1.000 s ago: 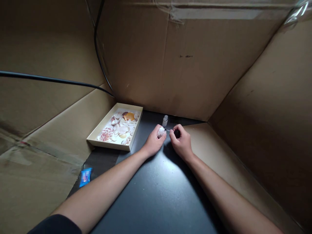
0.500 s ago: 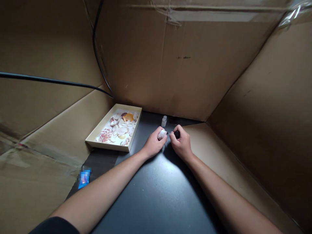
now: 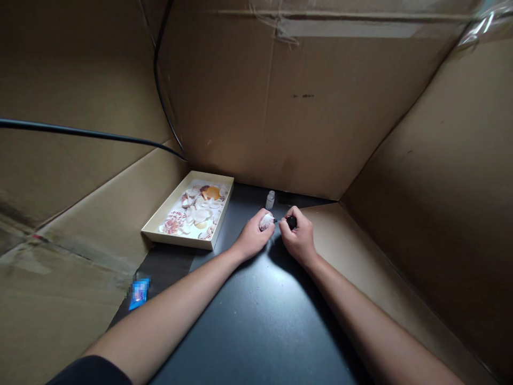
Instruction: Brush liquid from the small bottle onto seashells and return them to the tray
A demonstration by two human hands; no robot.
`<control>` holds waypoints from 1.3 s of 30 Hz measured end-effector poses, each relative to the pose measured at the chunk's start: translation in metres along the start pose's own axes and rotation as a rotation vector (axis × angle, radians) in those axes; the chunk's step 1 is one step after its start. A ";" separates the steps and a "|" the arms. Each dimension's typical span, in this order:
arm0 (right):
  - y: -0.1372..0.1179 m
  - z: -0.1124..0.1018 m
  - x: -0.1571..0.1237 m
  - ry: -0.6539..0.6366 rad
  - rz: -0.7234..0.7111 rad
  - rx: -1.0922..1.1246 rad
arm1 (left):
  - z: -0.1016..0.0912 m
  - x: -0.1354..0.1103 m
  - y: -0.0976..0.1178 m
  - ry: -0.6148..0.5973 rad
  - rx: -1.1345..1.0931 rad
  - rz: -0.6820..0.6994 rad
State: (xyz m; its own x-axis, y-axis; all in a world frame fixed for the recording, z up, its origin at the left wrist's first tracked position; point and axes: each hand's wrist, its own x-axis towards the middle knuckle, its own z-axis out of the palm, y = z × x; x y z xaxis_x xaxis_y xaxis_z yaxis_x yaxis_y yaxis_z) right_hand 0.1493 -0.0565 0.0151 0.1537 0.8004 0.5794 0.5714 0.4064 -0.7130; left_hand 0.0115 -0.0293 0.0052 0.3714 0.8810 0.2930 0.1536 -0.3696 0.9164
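Note:
My left hand [image 3: 253, 235] is closed around a small white seashell [image 3: 266, 221] with darker reddish markings, held low over the dark table. Facing it, my right hand [image 3: 297, 231] grips a black-capped brush [image 3: 292, 221], its thin dark tip pointing left at the shell's right edge. Whether the tip touches the shell is too small to tell. Just behind the hands a small clear glass bottle [image 3: 270, 200] stands upright on the table, with whitish content inside.
A cream shallow box [image 3: 180, 242], with a picture of seashells on its inside, sits at the left. Nearer lies a blue packet [image 3: 138, 293] beside my left forearm. Cardboard walls [image 3: 304, 133] surround the dark table [image 3: 248, 321]. A black cable [image 3: 80, 131] crosses the left wall.
Both hands keep nearly the same place and hold. The brush tip and cap have shifted very slightly; the bottle, box and packet stay where they were.

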 end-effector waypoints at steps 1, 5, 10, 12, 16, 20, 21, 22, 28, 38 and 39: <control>0.000 0.000 0.000 0.009 0.001 0.002 | 0.000 0.000 0.000 0.003 0.001 0.002; 0.000 0.000 0.000 -0.020 -0.008 0.012 | 0.000 0.001 -0.001 -0.005 -0.012 0.018; 0.000 0.000 0.000 -0.007 0.009 0.004 | 0.000 0.001 -0.002 -0.010 0.009 0.030; 0.000 0.000 -0.001 -0.023 -0.013 0.023 | 0.000 0.001 -0.003 -0.010 -0.003 0.037; -0.001 0.000 0.000 -0.032 -0.011 0.001 | 0.001 0.000 -0.003 0.020 -0.013 0.020; -0.002 0.001 -0.001 -0.031 -0.019 0.028 | 0.000 0.000 0.000 0.024 -0.037 0.003; -0.002 0.001 -0.001 -0.042 -0.017 0.021 | 0.000 0.001 0.000 0.024 -0.039 0.002; -0.002 0.001 -0.001 -0.050 -0.012 0.011 | 0.000 0.001 0.001 0.023 -0.037 0.000; -0.001 0.000 -0.001 -0.039 0.005 0.016 | 0.000 0.000 -0.001 0.030 -0.043 -0.006; -0.002 0.000 0.000 -0.024 0.016 -0.009 | 0.002 0.001 0.000 0.019 -0.138 -0.039; -0.002 0.000 0.000 -0.020 0.026 -0.019 | 0.001 0.000 0.000 0.011 -0.162 -0.061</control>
State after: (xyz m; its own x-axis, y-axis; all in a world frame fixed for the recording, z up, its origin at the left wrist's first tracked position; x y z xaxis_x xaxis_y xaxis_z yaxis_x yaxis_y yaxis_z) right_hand 0.1481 -0.0568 0.0162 0.1528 0.8191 0.5530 0.5827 0.3773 -0.7198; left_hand 0.0129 -0.0296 0.0051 0.3558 0.9037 0.2379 0.0256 -0.2639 0.9642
